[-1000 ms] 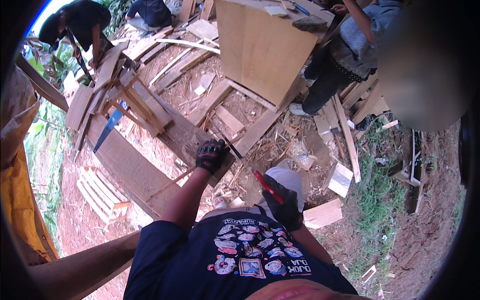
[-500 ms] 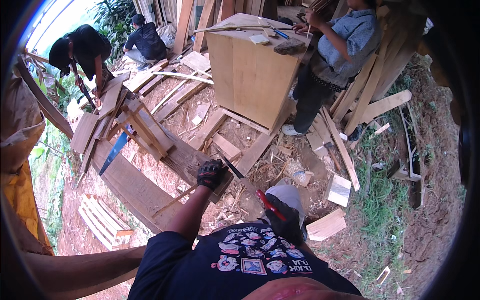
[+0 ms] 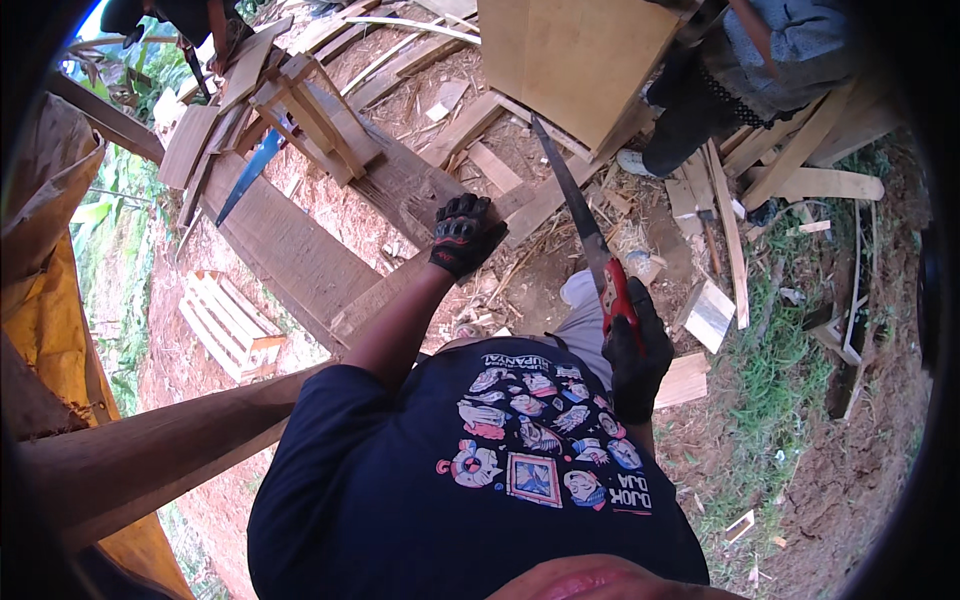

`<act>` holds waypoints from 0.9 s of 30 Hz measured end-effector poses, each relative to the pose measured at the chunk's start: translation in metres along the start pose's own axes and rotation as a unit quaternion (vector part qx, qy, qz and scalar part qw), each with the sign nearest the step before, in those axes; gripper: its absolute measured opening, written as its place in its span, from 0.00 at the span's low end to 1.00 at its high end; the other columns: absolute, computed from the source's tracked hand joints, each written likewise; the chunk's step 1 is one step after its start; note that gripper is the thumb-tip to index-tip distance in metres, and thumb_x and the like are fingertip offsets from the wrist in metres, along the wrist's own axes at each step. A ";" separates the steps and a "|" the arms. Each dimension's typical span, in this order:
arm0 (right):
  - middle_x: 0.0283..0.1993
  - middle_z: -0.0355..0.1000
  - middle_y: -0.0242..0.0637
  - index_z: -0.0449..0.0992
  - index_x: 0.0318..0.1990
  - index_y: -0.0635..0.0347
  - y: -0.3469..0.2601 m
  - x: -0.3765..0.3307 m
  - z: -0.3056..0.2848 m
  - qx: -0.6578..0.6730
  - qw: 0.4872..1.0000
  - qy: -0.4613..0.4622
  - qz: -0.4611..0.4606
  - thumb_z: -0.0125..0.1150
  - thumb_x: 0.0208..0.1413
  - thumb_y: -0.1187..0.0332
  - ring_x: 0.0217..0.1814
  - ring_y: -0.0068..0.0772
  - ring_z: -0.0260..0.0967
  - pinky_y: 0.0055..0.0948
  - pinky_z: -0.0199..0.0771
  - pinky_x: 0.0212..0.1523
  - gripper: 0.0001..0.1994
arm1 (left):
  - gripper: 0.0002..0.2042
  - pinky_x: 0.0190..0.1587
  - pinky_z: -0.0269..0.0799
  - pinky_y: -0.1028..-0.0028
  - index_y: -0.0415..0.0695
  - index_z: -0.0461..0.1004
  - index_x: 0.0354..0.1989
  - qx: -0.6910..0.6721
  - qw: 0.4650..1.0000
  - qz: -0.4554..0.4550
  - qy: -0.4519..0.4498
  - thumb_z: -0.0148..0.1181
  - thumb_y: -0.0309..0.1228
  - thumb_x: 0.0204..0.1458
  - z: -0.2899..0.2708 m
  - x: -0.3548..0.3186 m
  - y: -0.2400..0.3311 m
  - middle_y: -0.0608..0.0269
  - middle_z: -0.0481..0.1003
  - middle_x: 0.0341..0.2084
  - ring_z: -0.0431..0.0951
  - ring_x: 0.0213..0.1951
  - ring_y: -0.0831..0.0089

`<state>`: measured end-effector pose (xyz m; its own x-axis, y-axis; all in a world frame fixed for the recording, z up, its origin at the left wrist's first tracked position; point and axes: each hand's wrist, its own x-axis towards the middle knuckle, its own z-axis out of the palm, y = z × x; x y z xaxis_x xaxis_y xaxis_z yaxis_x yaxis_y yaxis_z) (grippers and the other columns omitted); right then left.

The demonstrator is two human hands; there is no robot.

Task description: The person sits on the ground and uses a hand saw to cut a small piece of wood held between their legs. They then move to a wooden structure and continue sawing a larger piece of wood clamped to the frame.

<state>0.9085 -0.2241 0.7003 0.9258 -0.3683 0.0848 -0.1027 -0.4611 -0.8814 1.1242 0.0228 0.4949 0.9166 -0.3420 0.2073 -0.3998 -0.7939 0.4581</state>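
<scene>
My gloved left hand (image 3: 465, 237) is closed over a narrow wooden board (image 3: 385, 292) at the end of the plank bench (image 3: 300, 250). Its fingertips are mostly hidden, and the board emerges on both sides of the glove. In my right hand (image 3: 638, 352), also in a dark glove, is a handsaw (image 3: 572, 195) held by its red handle. The dark blade slants up and away to the left, apart from the board.
A blue-bladed saw (image 3: 250, 178) leans beside a small wooden frame (image 3: 315, 120) on the bench. A tall wooden cabinet (image 3: 570, 70) stands ahead, with a person (image 3: 780, 60) to its right. A slatted crate (image 3: 225, 325) lies left; offcuts and shavings litter the ground.
My right hand has raised the saw and swung it right, its blade now steeper. The left hand stays by the bench end, the board turned beneath it. My view has tipped downward.
</scene>
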 end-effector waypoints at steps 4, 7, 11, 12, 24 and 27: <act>0.56 0.84 0.48 0.78 0.69 0.62 0.017 0.011 0.006 -0.070 0.994 -0.029 -0.083 0.66 0.68 0.71 0.45 0.42 0.85 0.38 0.82 0.44 0.23 | 0.19 0.63 0.71 0.45 0.43 0.82 0.56 -0.050 0.998 -0.018 -0.044 0.61 0.43 0.63 0.013 0.009 -0.024 0.43 0.79 0.55 0.76 0.60 0.43; 0.61 0.83 0.51 0.78 0.68 0.62 0.024 0.023 0.014 -0.032 0.995 -0.070 -0.062 0.67 0.68 0.71 0.58 0.51 0.84 0.43 0.83 0.55 0.22 | 0.18 0.64 0.73 0.49 0.43 0.83 0.55 -0.039 0.999 -0.018 0.018 0.62 0.40 0.62 -0.012 0.013 -0.010 0.44 0.80 0.55 0.77 0.59 0.43; 0.62 0.83 0.52 0.78 0.68 0.62 0.025 0.037 0.031 -0.028 0.992 -0.103 -0.073 0.68 0.68 0.70 0.61 0.54 0.84 0.45 0.83 0.57 0.23 | 0.17 0.61 0.73 0.49 0.44 0.83 0.50 0.002 1.000 -0.001 0.017 0.66 0.41 0.59 -0.014 0.008 -0.001 0.47 0.80 0.52 0.78 0.57 0.44; 0.62 0.83 0.52 0.78 0.68 0.63 0.025 0.039 0.034 -0.034 0.990 -0.106 -0.084 0.68 0.68 0.70 0.60 0.54 0.84 0.45 0.83 0.57 0.23 | 0.17 0.61 0.73 0.49 0.44 0.83 0.49 0.012 1.000 -0.004 -0.013 0.67 0.42 0.58 -0.013 0.007 -0.001 0.48 0.80 0.51 0.78 0.56 0.44; 0.64 0.81 0.52 0.76 0.70 0.64 0.023 0.054 0.039 -0.061 0.984 -0.112 -0.122 0.67 0.69 0.69 0.60 0.58 0.83 0.48 0.83 0.56 0.24 | 0.14 0.51 0.77 0.49 0.45 0.81 0.41 0.020 1.000 0.002 -0.022 0.71 0.40 0.53 -0.013 0.019 0.010 0.53 0.82 0.39 0.82 0.46 0.49; 0.65 0.80 0.53 0.75 0.70 0.64 0.024 0.059 0.040 -0.071 0.980 -0.119 -0.141 0.67 0.69 0.68 0.60 0.58 0.83 0.48 0.83 0.55 0.24 | 0.15 0.53 0.77 0.50 0.45 0.81 0.43 0.036 0.999 0.001 -0.032 0.70 0.42 0.54 -0.008 0.022 0.002 0.52 0.81 0.43 0.81 0.50 0.49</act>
<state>0.9750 -0.2249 0.6652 0.9815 -0.0192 0.1907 0.1359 -0.6323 -0.7627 1.1429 0.0175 0.5069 0.9150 -0.3741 0.1513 -0.4029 -0.8261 0.3939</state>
